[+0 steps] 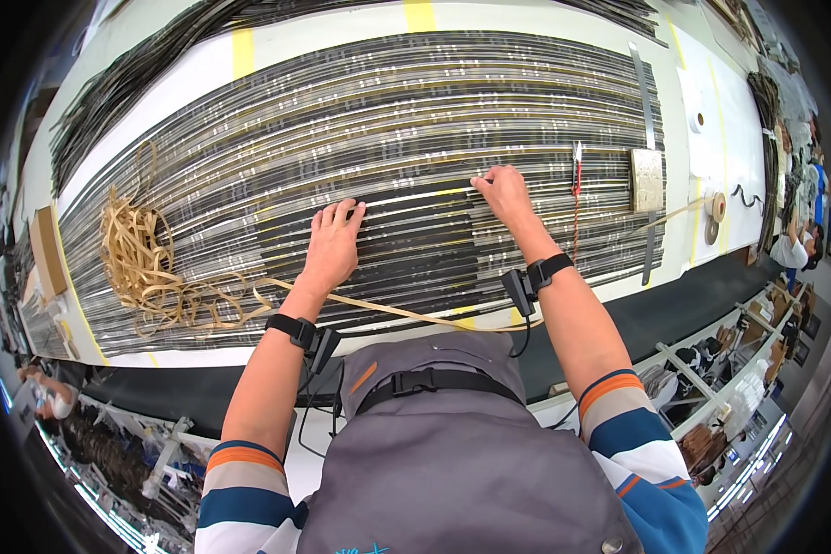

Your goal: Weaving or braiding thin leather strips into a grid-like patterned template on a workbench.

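Note:
Many long, thin dark strips (379,249) lie side by side across the white table, patterned with pale and yellowish bands. Over their middle rests my left hand (332,245), palm down with fingers apart, fingertips touching the strips. Farther right, my right hand (505,196) has thumb and forefinger pinched together on one thin strip (425,195) with a yellowish edge, which runs between both hands. A tan tape (388,312) passes across the strips in front of me, below both hands. It leads left to a loose tangled heap of tape (134,245).
Right of my hands lie a red-handled tool (577,171), a metal block (647,180) and a long metal bar (641,78). Tape rolls (715,212) sit at the table's right. Dark strip bundles (120,102) lie along the far side. A cardboard piece (48,251) stands at the left end.

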A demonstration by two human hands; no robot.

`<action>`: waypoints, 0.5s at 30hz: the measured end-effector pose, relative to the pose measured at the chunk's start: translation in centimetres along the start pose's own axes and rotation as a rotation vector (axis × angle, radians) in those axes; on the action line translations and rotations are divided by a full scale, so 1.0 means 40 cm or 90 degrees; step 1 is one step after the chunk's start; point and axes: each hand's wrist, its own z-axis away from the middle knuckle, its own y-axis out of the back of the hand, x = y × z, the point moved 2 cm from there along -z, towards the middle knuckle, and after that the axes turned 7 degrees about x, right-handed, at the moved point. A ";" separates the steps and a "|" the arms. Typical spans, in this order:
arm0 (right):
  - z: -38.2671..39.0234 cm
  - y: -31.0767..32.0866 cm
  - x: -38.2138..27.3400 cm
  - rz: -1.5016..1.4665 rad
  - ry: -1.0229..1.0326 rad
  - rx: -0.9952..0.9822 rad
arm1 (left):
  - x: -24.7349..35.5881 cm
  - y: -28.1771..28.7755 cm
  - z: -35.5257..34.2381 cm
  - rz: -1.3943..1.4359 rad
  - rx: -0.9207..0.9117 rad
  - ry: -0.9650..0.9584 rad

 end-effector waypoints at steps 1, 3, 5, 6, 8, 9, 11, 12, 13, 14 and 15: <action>-0.001 0.001 -0.002 -0.002 0.003 -0.012 | -0.005 0.002 -0.002 0.021 -0.002 0.006; -0.002 0.001 -0.006 0.002 -0.001 -0.022 | -0.016 0.005 -0.002 0.038 0.034 -0.005; 0.000 0.006 -0.012 0.007 -0.009 -0.031 | -0.023 0.009 -0.005 0.046 0.029 0.023; 0.001 0.008 -0.013 0.000 -0.023 -0.031 | -0.026 0.010 -0.007 0.047 0.043 0.023; -0.001 0.007 -0.011 -0.008 -0.050 -0.042 | -0.014 0.014 -0.021 0.045 0.020 0.040; -0.002 0.010 -0.007 -0.008 -0.053 -0.041 | -0.004 0.010 -0.028 0.044 -0.002 0.062; -0.006 0.009 -0.009 -0.002 -0.048 -0.063 | 0.048 0.001 -0.049 0.070 0.042 0.001; -0.007 0.008 -0.007 -0.004 -0.048 -0.064 | 0.090 -0.010 -0.064 0.095 0.043 -0.019; -0.008 0.007 -0.003 -0.006 -0.045 -0.049 | 0.132 -0.024 -0.078 0.105 0.052 -0.056; -0.008 0.006 0.004 -0.007 -0.045 -0.032 | 0.177 -0.038 -0.097 0.120 0.050 -0.096; -0.009 0.000 -0.001 -0.007 -0.040 -0.033 | 0.214 -0.065 -0.105 0.117 0.065 -0.130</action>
